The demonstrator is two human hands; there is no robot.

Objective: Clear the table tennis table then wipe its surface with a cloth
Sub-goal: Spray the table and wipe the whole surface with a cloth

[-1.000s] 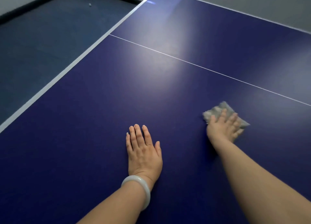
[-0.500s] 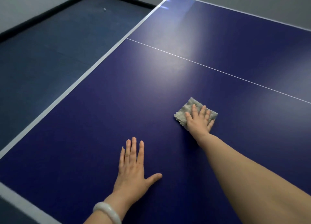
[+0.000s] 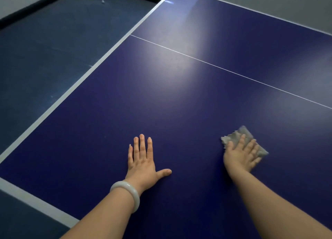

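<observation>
**Fingers flat on cloth, wiping under way**

Fingers of the right hand lie straight and slightly spread across a small grey cloth, pressing it flat to the counter rather than gripping it. Hand and cloth are motion-blurred, so exact finger spacing is hard to read.

Left hand rests palm-down on bare blue surface, well apart from the cloth, to its left and at about the same depth. Its fingers are straight and close together, thumb out to the right; it holds nothing. Likely a brace so the person can lean over the counter while the other arm reaches. A pale bangle sits on that wrist.

Why the flat press: judged to spread load over the cloth so more of it drags on the surface at once.

Cloth position: near-right part of the counter, on the near side of the thin white centre line, not touching it.

Cloth orientation: a folded, roughly rectangular pad. Long axis appears to run from far-left to near-right, diagonal to the counter's white edge band. Far-left end ragged, near-right end partly under the fingers.

No objects show on the visible surface, so clearing looks done; wiping is the step in hand.

A small pale speck lies on the dark floor, far left.
</observation>
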